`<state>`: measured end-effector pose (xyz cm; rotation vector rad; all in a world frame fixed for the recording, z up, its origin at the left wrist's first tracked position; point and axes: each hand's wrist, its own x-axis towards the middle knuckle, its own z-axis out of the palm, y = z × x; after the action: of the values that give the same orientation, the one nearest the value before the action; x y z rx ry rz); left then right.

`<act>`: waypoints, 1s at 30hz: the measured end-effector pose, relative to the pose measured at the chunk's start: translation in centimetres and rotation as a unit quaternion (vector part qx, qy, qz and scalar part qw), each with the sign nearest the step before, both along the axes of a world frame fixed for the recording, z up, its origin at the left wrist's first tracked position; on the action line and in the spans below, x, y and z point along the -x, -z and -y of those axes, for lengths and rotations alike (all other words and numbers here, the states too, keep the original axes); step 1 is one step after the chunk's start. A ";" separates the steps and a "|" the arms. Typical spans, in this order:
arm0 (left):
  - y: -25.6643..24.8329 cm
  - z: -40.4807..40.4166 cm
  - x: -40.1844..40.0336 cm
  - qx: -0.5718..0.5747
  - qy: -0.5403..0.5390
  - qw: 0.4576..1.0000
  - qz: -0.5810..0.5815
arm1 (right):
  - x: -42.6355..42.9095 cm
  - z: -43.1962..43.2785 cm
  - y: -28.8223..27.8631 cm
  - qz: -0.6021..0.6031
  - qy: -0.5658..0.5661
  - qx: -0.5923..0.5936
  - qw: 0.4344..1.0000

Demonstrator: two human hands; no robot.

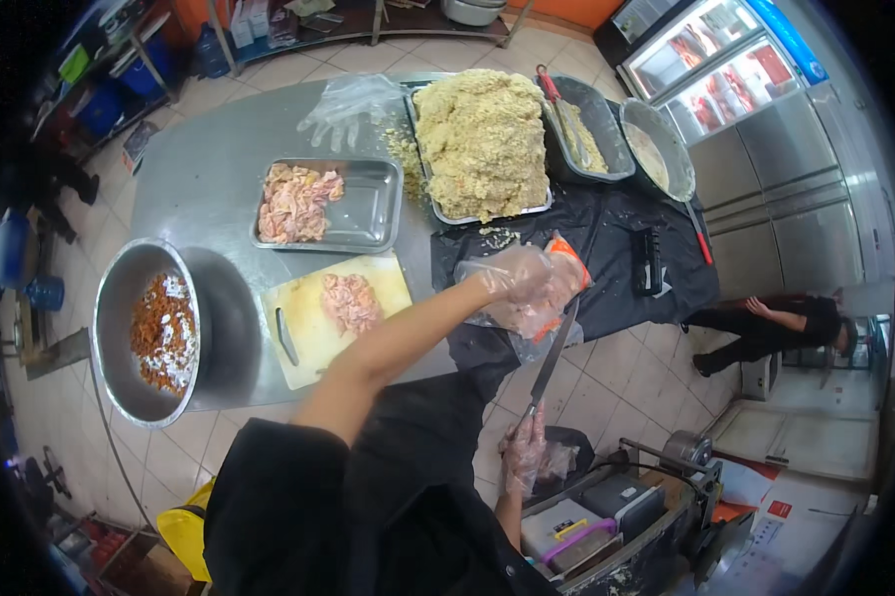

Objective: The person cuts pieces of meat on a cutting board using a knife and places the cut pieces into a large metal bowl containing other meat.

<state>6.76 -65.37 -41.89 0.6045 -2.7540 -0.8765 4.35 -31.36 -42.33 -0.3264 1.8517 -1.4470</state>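
Observation:
My left hand (513, 274), in a clear plastic glove, grips a clear plastic bag of raw meat (544, 304) with orange printed parts, at the near edge of the black plastic sheet (600, 223). My right hand (523, 451), also gloved, holds a long knife (554, 357) by its handle, its tip close to the bag. To the left, chopped raw meat (350, 302) lies on a pale cutting board (396, 277). Behind the board, a metal tray (373, 208) holds more raw meat pieces (298, 203).
A steel bowl (108, 298) with orange-brown seasoning and white powder stands left. At the back are a tray heaped with yellowish crumbly coating (484, 141), a tub with tongs (603, 160) and a pan (678, 134). A person (782, 320) stands at right, beyond the table.

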 end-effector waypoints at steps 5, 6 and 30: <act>-2.8 -4.2 -8.3 -0.349 -0.166 0.869 -0.309 | -0.6 0.7 -0.2 0.003 -0.025 -0.022 0.999; -4.5 -5.6 -10.9 -0.371 -0.211 0.853 -0.301 | -0.6 0.5 0.4 0.040 -0.025 -0.006 0.999; 10.4 -19.3 -33.2 -0.300 -0.707 0.583 -0.265 | -12.4 5.6 4.3 -0.158 -0.493 -0.007 0.856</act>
<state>39.98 -46.06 -52.33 1.7942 -0.7026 -1.0849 16.72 -37.01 -46.66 -1.3432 1.5078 -0.6655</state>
